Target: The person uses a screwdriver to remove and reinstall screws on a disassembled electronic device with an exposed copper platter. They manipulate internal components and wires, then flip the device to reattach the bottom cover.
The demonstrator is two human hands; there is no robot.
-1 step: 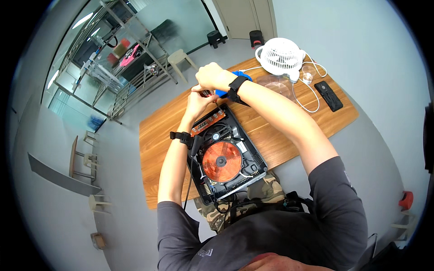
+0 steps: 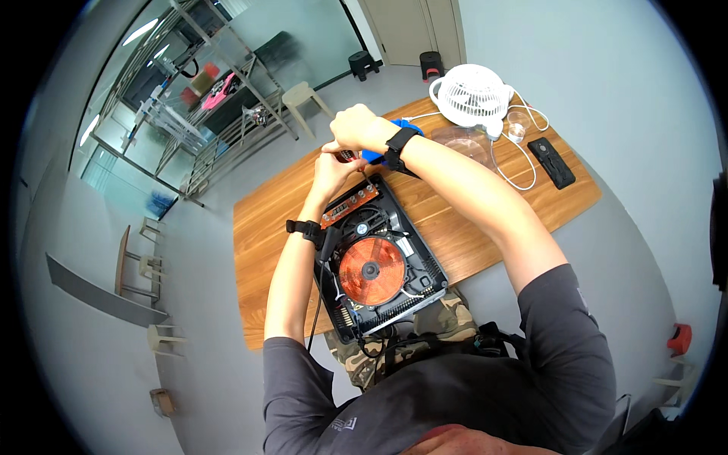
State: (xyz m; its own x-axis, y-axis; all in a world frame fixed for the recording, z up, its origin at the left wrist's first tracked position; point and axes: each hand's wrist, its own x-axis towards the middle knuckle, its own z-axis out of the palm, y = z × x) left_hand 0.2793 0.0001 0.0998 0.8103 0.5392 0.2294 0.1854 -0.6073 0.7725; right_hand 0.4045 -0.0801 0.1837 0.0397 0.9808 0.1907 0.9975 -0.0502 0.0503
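An opened induction cooker [image 2: 432, 265] sits on the table's near edge, its black base showing a round copper coil [image 2: 387, 271] and a cooling fan [image 2: 362, 227]. Along its far side runs an orange circuit board strip [image 2: 350, 207]. Over that strip's right end, a screwdriver [image 2: 347, 155] with a dark and red handle stands tilted, its thin shaft reaching down toward the board. My right hand [image 2: 355, 129] is closed over the top of the handle. Lower on it, my left hand [image 2: 331, 174] grips with thumb and fingers. Whether the tip touches a screw is too small to tell.
Beyond my right wrist lie a blue object [image 2: 372, 157], partly hidden, and a clear plastic tray [image 2: 464, 145]. A white fan [image 2: 472, 95] with a cord, a small clear cup [image 2: 516, 132] and a black case [image 2: 551, 162] occupy the wooden table's [image 2: 265, 250] far right.
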